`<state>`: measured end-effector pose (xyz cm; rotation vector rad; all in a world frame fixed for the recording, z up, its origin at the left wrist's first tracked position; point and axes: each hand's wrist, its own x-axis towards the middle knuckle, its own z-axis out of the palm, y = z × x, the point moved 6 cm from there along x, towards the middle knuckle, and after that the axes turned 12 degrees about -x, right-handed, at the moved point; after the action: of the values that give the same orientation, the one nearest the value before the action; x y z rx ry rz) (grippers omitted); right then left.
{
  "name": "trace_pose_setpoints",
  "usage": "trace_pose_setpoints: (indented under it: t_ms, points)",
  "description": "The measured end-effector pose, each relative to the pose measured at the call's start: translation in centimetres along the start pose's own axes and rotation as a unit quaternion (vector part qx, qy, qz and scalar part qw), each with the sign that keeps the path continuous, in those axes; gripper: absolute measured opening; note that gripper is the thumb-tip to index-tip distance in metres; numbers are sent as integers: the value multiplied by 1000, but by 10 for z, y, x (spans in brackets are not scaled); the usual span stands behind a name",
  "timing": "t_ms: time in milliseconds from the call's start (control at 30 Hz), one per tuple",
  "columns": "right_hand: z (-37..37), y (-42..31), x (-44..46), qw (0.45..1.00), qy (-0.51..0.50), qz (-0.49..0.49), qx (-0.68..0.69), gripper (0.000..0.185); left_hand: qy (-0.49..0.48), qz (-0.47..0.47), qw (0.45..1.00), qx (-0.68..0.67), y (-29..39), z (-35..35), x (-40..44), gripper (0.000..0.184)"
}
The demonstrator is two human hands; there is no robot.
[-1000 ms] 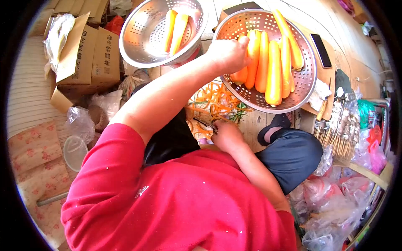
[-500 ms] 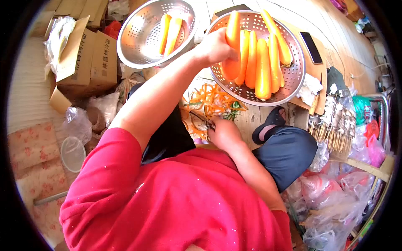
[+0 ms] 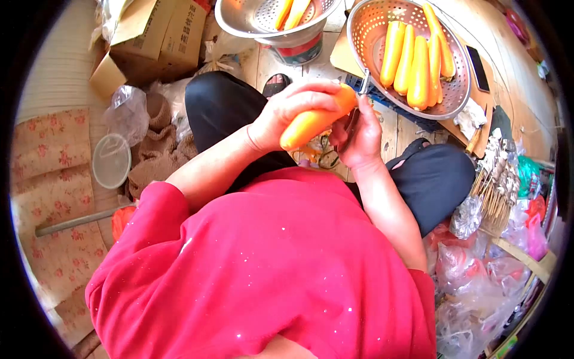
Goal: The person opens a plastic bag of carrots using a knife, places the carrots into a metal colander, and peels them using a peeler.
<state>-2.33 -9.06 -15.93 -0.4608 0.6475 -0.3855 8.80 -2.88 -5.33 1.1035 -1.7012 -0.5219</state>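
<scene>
My left hand (image 3: 291, 110) is closed around a thick orange carrot (image 3: 311, 124), held slanting in front of my chest. Close by on its right, my right hand (image 3: 363, 136) grips a peeler (image 3: 364, 82) with a metal head, which is at the carrot's upper end. Whether the blade touches the carrot I cannot tell. Beyond my right hand, a steel colander (image 3: 455, 106) holds several carrots (image 3: 420, 72). Another colander (image 3: 239, 23), with two carrots visible in it, stands farther left. Peelings (image 3: 326, 157) on the floor below are mostly hidden by my hands.
A phone (image 3: 478, 69) lies on a wooden board right of the full colander. Skewers (image 3: 496, 191) with grey pieces are at the right, above plastic bags (image 3: 472, 281). At the left are a cardboard box (image 3: 158, 45), a round translucent lid (image 3: 112, 160) and a brown cloth (image 3: 158, 161).
My left hand has taken a carrot out of the right colander and brought it back before my chest. My right hand has risen from the peelings with the peeler. The view has shifted.
</scene>
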Motion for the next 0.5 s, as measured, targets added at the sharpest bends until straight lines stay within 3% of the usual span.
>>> trace_pose_setpoints:
  t_ms: [67,133,167,200,267,300,333,400,500]
  points:
    - [-4,7,6,1000,-6,4,0,28,-9,-42,998,52,-1,4,-13,57]
    - [-8,9,9,999,18,1,-34,25,7,-115,990,86,-7,-3,-21,65]
    - [-8,8,11,998,25,2,-55,24,38,-202,979,-11,-16,-6,-31,60]
    - [-7,8,12,998,21,4,-58,24,144,-281,939,-137,-31,-9,-46,51]
    - [-5,10,14,995,-4,4,-103,24,242,-412,832,-282,-49,-8,-67,45]
    - [-5,12,16,994,-9,-1,-113,28,213,-485,785,-322,-52,0,-72,37]
    - [-5,14,17,993,-13,4,-116,28,220,-485,783,-322,-51,1,-70,37]
    - [1,8,16,969,-11,-39,-245,32,179,-570,653,-465,-53,22,-75,46]
    - [2,-1,14,929,20,-74,-362,36,211,-561,593,-538,-77,27,-81,43]
